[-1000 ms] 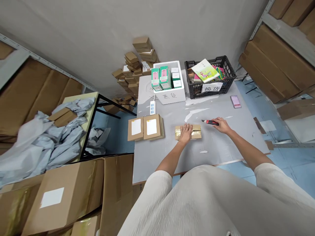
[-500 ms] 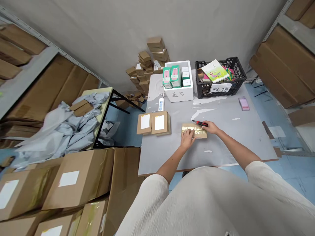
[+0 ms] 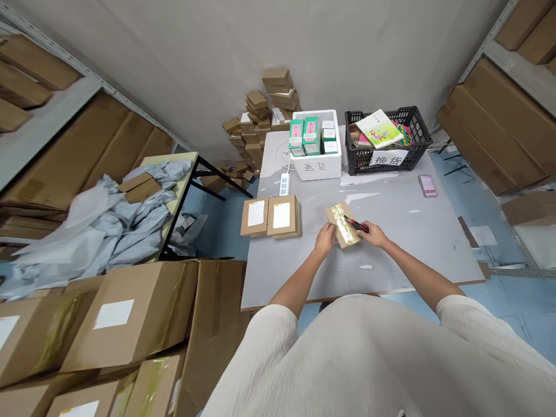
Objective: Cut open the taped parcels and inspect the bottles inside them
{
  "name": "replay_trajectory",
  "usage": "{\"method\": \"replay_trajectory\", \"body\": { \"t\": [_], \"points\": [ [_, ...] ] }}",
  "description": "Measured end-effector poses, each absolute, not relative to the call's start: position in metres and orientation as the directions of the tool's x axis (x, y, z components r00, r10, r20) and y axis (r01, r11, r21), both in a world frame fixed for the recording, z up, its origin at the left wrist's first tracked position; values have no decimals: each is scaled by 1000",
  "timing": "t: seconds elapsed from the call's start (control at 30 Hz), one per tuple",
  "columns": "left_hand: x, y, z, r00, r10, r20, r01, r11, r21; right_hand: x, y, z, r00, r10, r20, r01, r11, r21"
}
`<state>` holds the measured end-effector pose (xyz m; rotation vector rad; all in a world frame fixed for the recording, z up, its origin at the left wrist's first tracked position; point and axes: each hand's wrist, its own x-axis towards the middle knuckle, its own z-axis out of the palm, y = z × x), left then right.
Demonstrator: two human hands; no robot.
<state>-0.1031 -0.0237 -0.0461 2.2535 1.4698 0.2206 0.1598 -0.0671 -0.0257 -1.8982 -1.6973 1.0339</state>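
On the grey table lies a small cardboard box (image 3: 340, 213) with shiny tape along its top, turned at an angle. My left hand (image 3: 325, 237) has its fingers closed on the box's left edge. A red and black box cutter (image 3: 358, 225) is gripped in my right hand (image 3: 373, 234), its tip over the tape. Left of them stand two cardboard boxes (image 3: 281, 215) with white labels.
A white foam box (image 3: 317, 168) holding green and white cartons and a black crate (image 3: 382, 159) with booklets stand at the table's back. A power strip (image 3: 284, 184) and a phone (image 3: 428, 186) lie on the table. Big cartons (image 3: 125, 324) crowd the left front.
The taped box has been turned from lying straight across to slanting. My left hand has gone from its top to its left edge. The box cutter has come lower, over the tape.
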Motion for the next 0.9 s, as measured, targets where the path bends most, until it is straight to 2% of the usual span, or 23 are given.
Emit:
{"method": "replay_trajectory", "body": {
  "t": [0.1, 0.23, 0.4, 0.53, 0.73, 0.8, 0.9],
  "points": [
    [-101, -23, -46, 434, 898, -72, 814, -357, 458, 149, -76, -32, -33, 957, -290, 639, -203, -742],
    [-88, -29, -41, 412, 909, -57, 839, -355, 412, 146, -71, -36, -55, 960, -274, 633, -179, -753],
    [-61, -45, -34, 396, 911, -115, 869, -331, 368, 157, -25, -28, -17, 991, -136, 763, -75, -642],
    [-43, -53, -33, 447, 872, -199, 870, -372, 324, 151, 18, -21, -92, 980, -177, 842, -19, -540],
    [-53, -46, -28, 515, 810, -280, 846, -426, 321, 143, 39, -18, -136, 949, -285, 878, -17, -478],
    [-63, -41, -27, 545, 790, -282, 830, -460, 315, 148, 34, -19, -105, 951, -290, 874, -50, -483],
    [-75, -36, -28, 572, 776, -266, 812, -490, 316, 160, 21, -22, -52, 955, -291, 815, -128, -565]
  ]
}}
